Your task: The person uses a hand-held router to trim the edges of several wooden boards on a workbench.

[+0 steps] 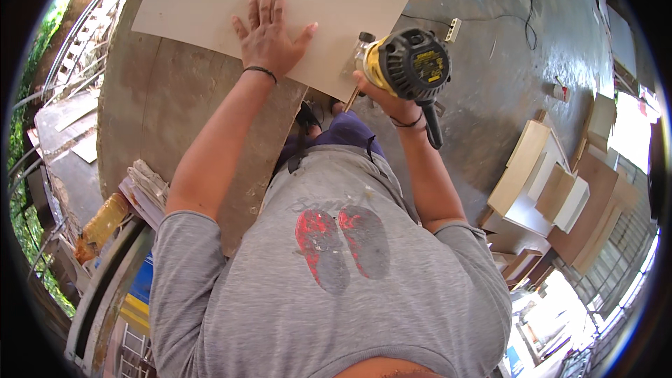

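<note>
My left hand (269,43) lies flat on a pale board (336,0), fingers spread and thumb out to the right. The board rests on a brown worktable (175,91) in front of me. My right hand (385,98) is wrapped round the yellow body of a trim router (413,63) with a black top and a black cord stub. The router stands at the board's near right corner; its clear base overlaps the board there. Its cutting bit is hidden from view.
On the floor at right lie wooden box parts (539,175). A power strip (453,31) and a black cable (530,28) lie beyond the router. Stacked scraps (143,185) sit at my left near a metal rail (115,294).
</note>
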Demonstrator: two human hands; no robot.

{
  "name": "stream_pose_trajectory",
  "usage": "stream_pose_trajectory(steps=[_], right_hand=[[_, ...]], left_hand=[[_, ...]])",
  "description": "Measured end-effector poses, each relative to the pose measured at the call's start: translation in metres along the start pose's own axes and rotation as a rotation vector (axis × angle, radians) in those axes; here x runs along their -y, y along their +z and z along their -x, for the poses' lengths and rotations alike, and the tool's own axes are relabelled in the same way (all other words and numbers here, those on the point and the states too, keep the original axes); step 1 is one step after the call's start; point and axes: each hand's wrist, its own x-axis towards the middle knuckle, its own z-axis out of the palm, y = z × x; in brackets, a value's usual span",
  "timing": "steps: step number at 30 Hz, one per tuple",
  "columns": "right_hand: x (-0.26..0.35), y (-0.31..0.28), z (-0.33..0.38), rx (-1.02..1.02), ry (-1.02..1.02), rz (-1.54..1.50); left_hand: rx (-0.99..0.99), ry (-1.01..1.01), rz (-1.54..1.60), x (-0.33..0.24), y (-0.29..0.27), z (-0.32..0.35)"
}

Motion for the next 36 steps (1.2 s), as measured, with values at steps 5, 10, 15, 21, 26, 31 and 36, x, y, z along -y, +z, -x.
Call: stream_pose_trajectory(steps=[5,10,15,21,26,31,36], right_hand=[[0.002,-0.013,-0.025,-0.055,0.119,-0.193],[-0.009,-0.012,-0.034,-0.095,-0.029,-0.159],[-0.018,-0.015,-0.043,-0.088,0.059,-0.219],[-0.027,-0.021,-0.060,-0.116,0.018,-0.184],[-0.035,-0.027,-0.075,-0.135,0.030,-0.199],[-0.048,-0.031,-0.092,-0.167,0.043,-0.210],[-0.069,-0.037,-0.109,-0.196,0.037,-0.153]], left_hand=[[-0.004,0.013,-0.009,-0.002,-0.002,-0.002],[-0.009,0.016,-0.023,0.000,0.000,0.000],[0.003,0.013,-0.025,-0.001,-0.001,0.001],[0.021,0.008,-0.033,0.000,-0.003,0.001],[0.050,0.006,-0.044,-0.002,-0.007,0.000],[0.107,-0.017,-0.068,-0.003,-0.012,0.000],[0.141,-0.033,-0.085,-0.005,-0.016,0.001]])
